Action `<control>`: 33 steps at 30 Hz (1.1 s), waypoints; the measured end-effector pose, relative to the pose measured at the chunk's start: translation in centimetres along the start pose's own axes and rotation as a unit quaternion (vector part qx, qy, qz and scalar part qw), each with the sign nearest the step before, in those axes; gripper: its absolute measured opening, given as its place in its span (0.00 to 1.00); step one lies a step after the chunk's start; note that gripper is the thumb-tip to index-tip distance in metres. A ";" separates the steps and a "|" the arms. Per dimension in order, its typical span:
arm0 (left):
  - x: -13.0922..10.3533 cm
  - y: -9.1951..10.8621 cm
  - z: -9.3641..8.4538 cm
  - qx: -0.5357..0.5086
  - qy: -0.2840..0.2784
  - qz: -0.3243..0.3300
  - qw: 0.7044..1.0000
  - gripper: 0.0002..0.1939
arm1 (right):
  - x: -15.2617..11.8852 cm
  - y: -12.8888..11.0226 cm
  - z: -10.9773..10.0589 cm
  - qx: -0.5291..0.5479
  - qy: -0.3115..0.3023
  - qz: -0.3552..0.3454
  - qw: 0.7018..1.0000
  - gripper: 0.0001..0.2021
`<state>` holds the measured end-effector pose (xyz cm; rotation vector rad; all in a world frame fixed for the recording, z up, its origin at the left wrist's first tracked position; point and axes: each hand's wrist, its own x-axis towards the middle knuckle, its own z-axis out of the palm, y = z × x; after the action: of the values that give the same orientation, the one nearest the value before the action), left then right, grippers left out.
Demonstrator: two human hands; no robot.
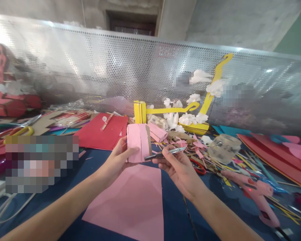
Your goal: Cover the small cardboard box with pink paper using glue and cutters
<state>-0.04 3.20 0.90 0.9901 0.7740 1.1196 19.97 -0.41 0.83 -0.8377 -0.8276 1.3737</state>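
Between the thumb and fingers of my left hand (121, 152) is a small cardboard box (134, 142) covered in pink paper, with brown cardboard showing along its right edge. My right hand (177, 167) grips a slim craft knife (163, 154), one end of which lies close to the box's lower right side. Whether that end touches the box I cannot tell. Below both hands, a sheet of pink paper (135, 201) lies flat on the dark blue table. Just behind the held box rests another pink paper-covered piece (157, 132).
Red sheets (102, 130) lie at the back left. Yellow paper models with white tufts, including a yellow box (139, 112), stand by the perforated metal screen (115, 67). Paper scraps, a tape roll (224, 149) and a pink glue gun (256, 192) with a lit red light are on the right.
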 end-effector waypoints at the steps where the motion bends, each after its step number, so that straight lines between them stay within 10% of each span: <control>1: -0.1 0.0 0.1 -0.006 -0.002 0.007 1.000 0.29 | 0.0 0.2 0.0 0.000 0.004 -0.001 1.000 0.21; 33: -0.5 0.3 0.0 0.037 -0.061 0.015 0.997 0.32 | 0.1 1.9 0.0 0.013 -0.004 -0.040 0.999 0.17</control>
<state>-0.31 2.72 1.22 1.1246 0.7074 1.0515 19.12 -0.22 -0.81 -0.7717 -0.8393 1.3151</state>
